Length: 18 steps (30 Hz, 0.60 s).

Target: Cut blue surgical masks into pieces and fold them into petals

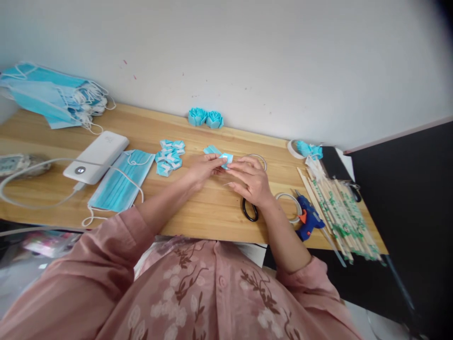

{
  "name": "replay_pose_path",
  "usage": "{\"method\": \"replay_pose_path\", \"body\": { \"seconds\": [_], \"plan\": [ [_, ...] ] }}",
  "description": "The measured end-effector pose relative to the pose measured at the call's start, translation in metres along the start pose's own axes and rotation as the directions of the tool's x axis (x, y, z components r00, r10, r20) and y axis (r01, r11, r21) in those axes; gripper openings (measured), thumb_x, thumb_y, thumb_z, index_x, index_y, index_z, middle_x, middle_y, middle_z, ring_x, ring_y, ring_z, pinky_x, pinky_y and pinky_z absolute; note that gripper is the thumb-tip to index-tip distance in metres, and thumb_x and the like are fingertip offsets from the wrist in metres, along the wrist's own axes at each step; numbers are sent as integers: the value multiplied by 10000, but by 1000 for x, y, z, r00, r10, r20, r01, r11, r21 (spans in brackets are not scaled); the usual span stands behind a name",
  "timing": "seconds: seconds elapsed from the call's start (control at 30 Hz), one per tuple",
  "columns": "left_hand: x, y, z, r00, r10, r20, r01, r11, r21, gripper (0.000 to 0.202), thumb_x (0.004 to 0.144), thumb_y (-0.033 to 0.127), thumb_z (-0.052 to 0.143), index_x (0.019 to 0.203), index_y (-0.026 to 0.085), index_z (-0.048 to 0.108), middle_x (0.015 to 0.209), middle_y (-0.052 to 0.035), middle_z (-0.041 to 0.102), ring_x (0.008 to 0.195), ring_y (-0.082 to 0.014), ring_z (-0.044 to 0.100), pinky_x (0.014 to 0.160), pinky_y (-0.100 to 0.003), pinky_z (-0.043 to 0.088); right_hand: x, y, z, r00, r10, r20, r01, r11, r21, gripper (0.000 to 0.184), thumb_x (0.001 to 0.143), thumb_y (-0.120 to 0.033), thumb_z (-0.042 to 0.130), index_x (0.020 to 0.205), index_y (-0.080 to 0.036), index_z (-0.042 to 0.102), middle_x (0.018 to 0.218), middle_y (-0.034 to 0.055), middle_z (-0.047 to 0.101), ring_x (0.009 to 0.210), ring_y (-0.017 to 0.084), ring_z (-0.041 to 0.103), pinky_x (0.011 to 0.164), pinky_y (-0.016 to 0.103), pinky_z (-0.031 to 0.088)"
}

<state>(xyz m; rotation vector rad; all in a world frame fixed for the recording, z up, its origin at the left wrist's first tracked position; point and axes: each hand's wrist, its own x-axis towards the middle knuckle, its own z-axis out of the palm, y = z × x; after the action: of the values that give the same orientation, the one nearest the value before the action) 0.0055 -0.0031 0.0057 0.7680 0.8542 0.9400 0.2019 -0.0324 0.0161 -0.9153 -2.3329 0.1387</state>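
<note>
Pinching small blue piece (pixel 227 158) in left grip (pixel 204 169) over desk (pixel 205 208), touching it with right grip (pixel 252 179) — can't tell if pinching too — likely for steady two-sided control.

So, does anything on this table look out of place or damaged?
Slightly: some green-printed wrapped sticks at the right poke past the front edge of the table, so they look untidily placed. Nothing looks spilled.

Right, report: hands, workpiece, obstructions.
Left hand pinching folded blue piece, right hand touching it. Black looped handle near right hand, seemingly out of the way.
</note>
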Motion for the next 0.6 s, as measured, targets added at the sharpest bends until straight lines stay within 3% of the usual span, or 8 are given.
{"method": "replay_pose_path", "body": {
  "seconds": [0.2,0.6],
  "plan": [
    [-1,-1,2,999,53,11,-54,996,73,222,748,321,768,741,140,640,705,0,621,665,-107,556,699,-262,416,-1,1,3,998,62,-14,-62,998,6,305,901,-428,589,1144,-311,732,1184,49,723,1151,289,587,1010,527,455],
    [-1,-2,0,995,88,42,-92,991,101,286,715,393,782,728,151,629,689,5,596,653,-107,532,686,-268,413,-1,-3,6,991,61,-118,-62,998,-6,260,932,-352,561,1130,-283,716,1105,65,695,1009,233,612,936,460,454]
  ]
}}
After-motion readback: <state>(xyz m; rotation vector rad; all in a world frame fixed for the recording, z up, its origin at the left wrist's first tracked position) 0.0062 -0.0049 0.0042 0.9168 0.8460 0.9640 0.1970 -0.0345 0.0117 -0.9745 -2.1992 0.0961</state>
